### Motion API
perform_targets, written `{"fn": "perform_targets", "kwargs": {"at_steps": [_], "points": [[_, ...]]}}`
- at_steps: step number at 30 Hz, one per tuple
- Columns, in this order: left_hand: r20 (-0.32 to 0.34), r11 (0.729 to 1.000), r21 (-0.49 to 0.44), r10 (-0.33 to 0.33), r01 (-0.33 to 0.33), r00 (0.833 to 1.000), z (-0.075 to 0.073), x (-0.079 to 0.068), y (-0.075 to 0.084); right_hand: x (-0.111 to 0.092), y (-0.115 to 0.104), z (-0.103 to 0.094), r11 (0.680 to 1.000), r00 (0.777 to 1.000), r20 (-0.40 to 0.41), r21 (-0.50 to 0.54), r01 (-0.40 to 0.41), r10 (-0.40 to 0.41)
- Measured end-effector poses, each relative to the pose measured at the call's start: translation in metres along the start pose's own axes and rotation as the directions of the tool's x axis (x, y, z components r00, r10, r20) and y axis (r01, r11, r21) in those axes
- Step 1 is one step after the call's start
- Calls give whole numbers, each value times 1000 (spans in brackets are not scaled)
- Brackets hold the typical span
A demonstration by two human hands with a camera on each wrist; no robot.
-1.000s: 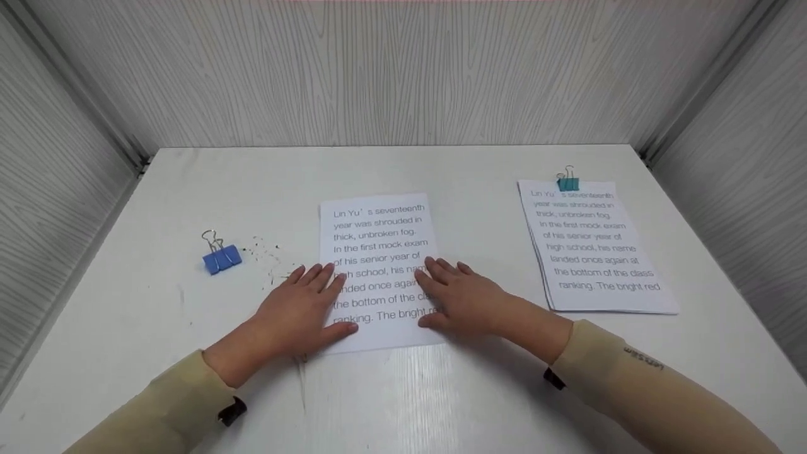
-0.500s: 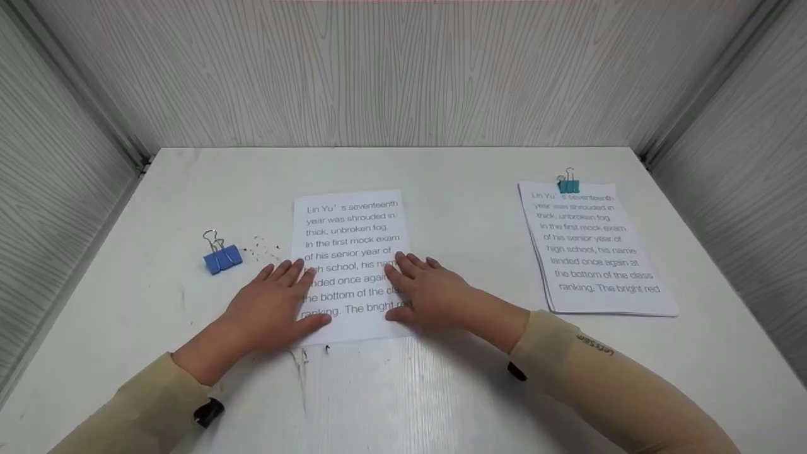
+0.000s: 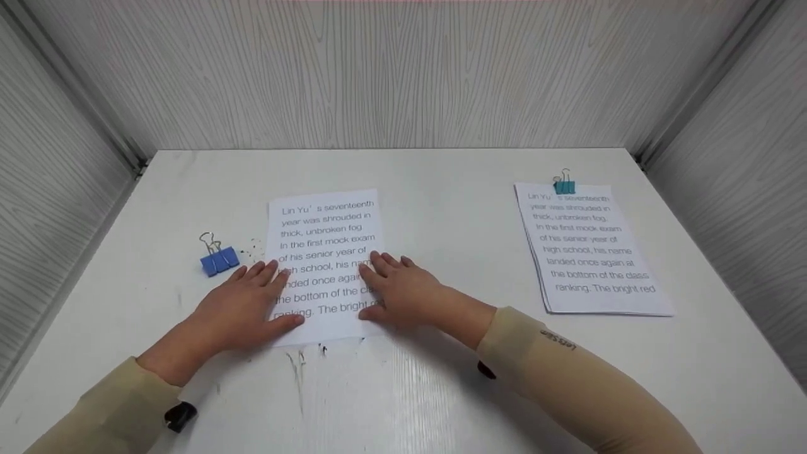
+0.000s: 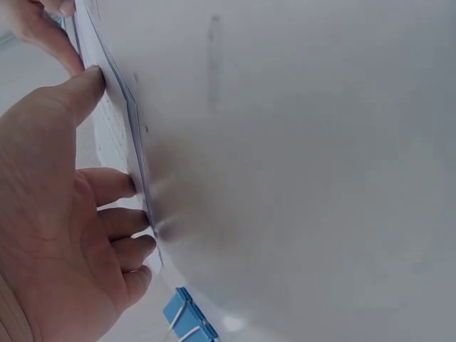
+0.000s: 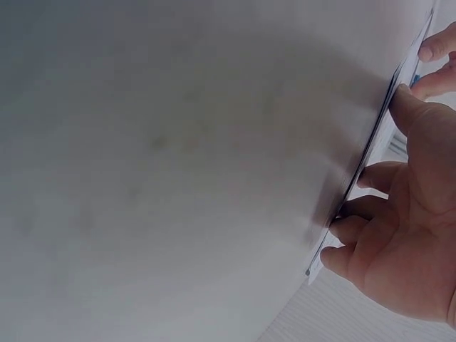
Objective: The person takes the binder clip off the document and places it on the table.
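A stack of printed paper sheets (image 3: pixel 325 252) lies flat on the white table, left of the middle in the head view. My left hand (image 3: pixel 236 309) rests along its left side, fingers extended, thumb on the lower left of the top page. On the opposite side my right hand (image 3: pixel 403 290) touches the right edge with outstretched fingers, its thumb near the bottom line of print. Both wrist views show fingertips against the edge of the stack. A blue binder clip (image 3: pixel 219 260) lies left of the stack, just beyond the left fingertips, its wire handles pointing away.
To the right lies a second paper stack (image 3: pixel 589 252) with the same print, a teal binder clip (image 3: pixel 565 185) on its top edge. Dark marks (image 3: pixel 296 372) show on the table (image 3: pixel 454 391). Wood-grain panels (image 3: pixel 391 75) stand at the back and both sides.
Both hands have slid the middle paper stack left across the table, closer to the blue binder clip. The clip and the right-hand stack have stayed in place.
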State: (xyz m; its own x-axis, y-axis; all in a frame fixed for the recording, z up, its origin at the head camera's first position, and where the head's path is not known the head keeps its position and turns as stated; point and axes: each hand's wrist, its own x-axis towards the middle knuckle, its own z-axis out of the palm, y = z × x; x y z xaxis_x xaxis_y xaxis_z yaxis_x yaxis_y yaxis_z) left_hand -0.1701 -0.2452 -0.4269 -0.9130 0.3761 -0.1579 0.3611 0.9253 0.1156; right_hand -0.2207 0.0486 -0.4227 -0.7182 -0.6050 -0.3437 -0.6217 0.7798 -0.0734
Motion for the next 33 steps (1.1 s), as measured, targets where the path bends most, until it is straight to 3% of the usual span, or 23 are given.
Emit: {"fn": "perform_targets", "kwargs": {"at_steps": [6,16,21,27,33], "points": [[-11,1000,1,0,0,1000,-1,-4,-6,5,-6,-2,1000,1000,-1,1,8,-8],[53,1000,-29,-8,10,999,-13,2,-6,5,-1,0,992,997,-67,123,37,-29],[72,1000,-23,-17,19,997,-15,3,-3,3,5,2,990,997,-68,136,33,-24],[71,1000,0,-3,3,997,-16,7,-3,-14,27,1,991,995,-103,132,34,-21],[77,1000,-14,-9,10,997,-22,11,-1,-45,67,-7,988,986,-166,153,-7,33]]}}
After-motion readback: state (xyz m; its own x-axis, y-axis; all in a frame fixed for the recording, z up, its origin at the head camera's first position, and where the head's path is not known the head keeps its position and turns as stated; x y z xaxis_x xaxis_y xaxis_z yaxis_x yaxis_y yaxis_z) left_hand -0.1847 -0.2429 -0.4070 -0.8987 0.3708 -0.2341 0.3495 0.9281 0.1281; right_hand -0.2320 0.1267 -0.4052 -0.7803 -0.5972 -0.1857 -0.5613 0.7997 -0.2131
